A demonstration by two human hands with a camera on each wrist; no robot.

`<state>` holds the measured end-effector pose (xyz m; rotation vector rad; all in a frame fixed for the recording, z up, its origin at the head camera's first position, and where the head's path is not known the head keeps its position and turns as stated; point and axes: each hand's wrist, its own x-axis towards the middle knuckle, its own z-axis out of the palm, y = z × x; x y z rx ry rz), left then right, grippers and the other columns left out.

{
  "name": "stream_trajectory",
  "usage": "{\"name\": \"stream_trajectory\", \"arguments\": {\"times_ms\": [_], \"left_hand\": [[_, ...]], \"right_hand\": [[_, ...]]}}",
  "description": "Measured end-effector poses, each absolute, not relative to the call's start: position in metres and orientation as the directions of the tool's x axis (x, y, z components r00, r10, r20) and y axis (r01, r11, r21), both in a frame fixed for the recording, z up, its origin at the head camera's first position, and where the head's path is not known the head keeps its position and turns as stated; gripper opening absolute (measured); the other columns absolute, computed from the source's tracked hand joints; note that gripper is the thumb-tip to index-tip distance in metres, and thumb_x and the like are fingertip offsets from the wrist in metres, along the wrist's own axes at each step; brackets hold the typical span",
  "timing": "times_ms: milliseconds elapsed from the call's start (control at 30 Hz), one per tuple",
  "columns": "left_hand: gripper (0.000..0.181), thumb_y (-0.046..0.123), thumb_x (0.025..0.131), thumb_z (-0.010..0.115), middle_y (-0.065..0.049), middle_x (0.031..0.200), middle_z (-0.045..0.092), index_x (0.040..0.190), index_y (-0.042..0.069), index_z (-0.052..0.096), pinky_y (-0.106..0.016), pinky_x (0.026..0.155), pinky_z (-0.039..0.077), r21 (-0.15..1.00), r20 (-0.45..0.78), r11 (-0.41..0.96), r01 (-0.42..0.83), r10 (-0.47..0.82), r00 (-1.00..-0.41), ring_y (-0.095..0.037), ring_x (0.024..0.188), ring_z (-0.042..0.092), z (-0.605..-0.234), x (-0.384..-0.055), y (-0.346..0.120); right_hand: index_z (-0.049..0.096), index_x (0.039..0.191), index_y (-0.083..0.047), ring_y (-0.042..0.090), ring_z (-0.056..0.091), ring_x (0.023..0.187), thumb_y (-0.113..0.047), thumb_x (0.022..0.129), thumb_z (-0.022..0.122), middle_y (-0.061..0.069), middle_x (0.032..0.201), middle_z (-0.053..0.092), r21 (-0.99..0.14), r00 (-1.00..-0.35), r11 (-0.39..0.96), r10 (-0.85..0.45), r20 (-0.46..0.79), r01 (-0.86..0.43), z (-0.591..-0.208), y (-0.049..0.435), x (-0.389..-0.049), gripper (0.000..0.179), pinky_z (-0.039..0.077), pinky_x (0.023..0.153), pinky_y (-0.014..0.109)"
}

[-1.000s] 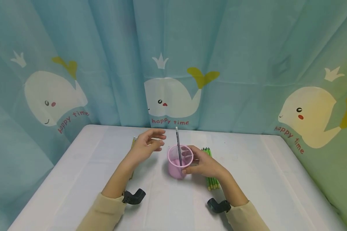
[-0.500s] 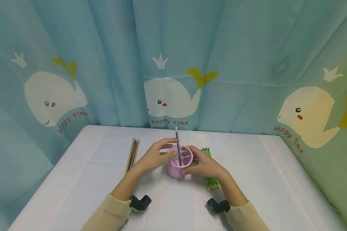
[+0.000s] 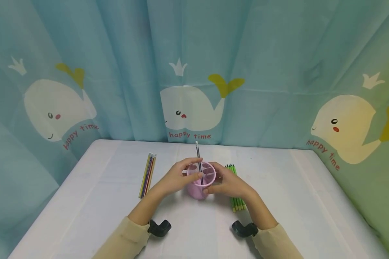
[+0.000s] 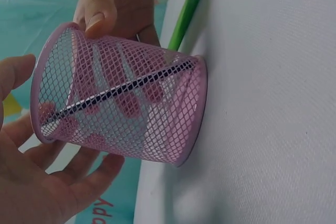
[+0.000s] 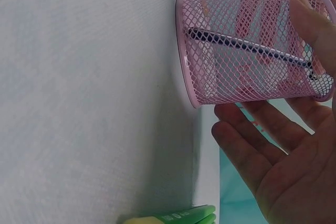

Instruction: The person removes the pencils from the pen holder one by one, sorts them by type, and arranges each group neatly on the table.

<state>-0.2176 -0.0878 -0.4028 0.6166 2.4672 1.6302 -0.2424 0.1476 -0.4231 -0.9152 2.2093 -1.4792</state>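
Note:
A pink mesh pencil cup (image 3: 196, 193) stands upright on the table between both hands. One dark striped pencil (image 3: 197, 151) leans inside it, its pale end sticking up over the rim. My right hand (image 3: 228, 183) grips the cup from the right, thumb on the near side and fingers round the back. From the left, my left hand (image 3: 176, 177) curls its fingers round the far side. Its thumb (image 4: 18, 72) lies at the rim, overlapping the pencil in the head view. Through the mesh (image 5: 236, 66), parts of the fingers show in the right wrist view.
Several green pencils (image 3: 238, 204) lie side by side right of the cup, partly under the right forearm. To the left lies a row of several coloured pencils (image 3: 147, 178). A blue whale-print curtain (image 3: 262, 118) hangs behind the white table (image 3: 278, 212).
The left hand has come right from beside the coloured pencils to the pencil cup, and its fingers have gone round it. The right hand has stayed on the cup.

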Motion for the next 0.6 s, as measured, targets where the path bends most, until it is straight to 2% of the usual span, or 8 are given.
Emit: {"name": "stream_trajectory", "arguments": {"times_ms": [100, 267, 500, 600], "left_hand": [[0.053, 0.029, 0.095, 0.068, -0.003, 0.147, 0.053, 0.144, 0.018, 0.053, -0.055, 0.103, 0.049, 0.905, 0.138, 0.324, 0.275, 0.389, -0.911, -0.036, 0.131, 0.051, -0.4, -0.217, -0.089], [0.051, 0.028, 0.095, 0.069, 0.0, 0.146, 0.053, 0.143, 0.02, 0.053, -0.05, 0.105, 0.05, 0.922, 0.143, 0.288, 0.257, 0.364, -0.92, -0.032, 0.131, 0.053, -0.395, -0.217, -0.092], [0.051, 0.02, 0.096, 0.068, -0.01, 0.147, 0.052, 0.144, 0.013, 0.051, -0.048, 0.103, 0.053, 0.934, 0.208, 0.205, 0.293, 0.355, -0.911, -0.033, 0.128, 0.056, -0.388, -0.218, -0.097], [0.049, 0.02, 0.096, 0.067, -0.009, 0.146, 0.053, 0.143, 0.014, 0.052, -0.045, 0.101, 0.054, 0.935, 0.222, 0.192, 0.298, 0.339, -0.914, -0.03, 0.127, 0.057, -0.386, -0.219, -0.098]], "right_hand": [[0.046, 0.144, -0.011, 0.029, 0.06, 0.12, -0.015, 0.078, 0.086, 0.01, 0.134, 0.058, -0.909, -0.742, 0.258, -0.666, 0.077, -0.326, -0.423, 0.148, -0.243, 0.077, 0.054, 0.101, 0.039], [0.045, 0.144, -0.01, 0.028, 0.058, 0.124, -0.017, 0.078, 0.086, 0.01, 0.135, 0.058, -0.902, -0.748, 0.275, -0.66, 0.075, -0.333, -0.423, 0.148, -0.243, 0.078, 0.053, 0.103, 0.04], [0.045, 0.145, -0.012, 0.03, 0.056, 0.127, -0.015, 0.078, 0.085, 0.013, 0.137, 0.057, -0.903, -0.752, 0.279, -0.656, 0.07, -0.327, -0.422, 0.148, -0.242, 0.078, 0.053, 0.104, 0.039], [0.045, 0.145, -0.011, 0.031, 0.055, 0.128, -0.016, 0.078, 0.086, 0.015, 0.138, 0.056, -0.9, -0.754, 0.286, -0.654, 0.067, -0.328, -0.422, 0.148, -0.242, 0.079, 0.052, 0.104, 0.04]]}}
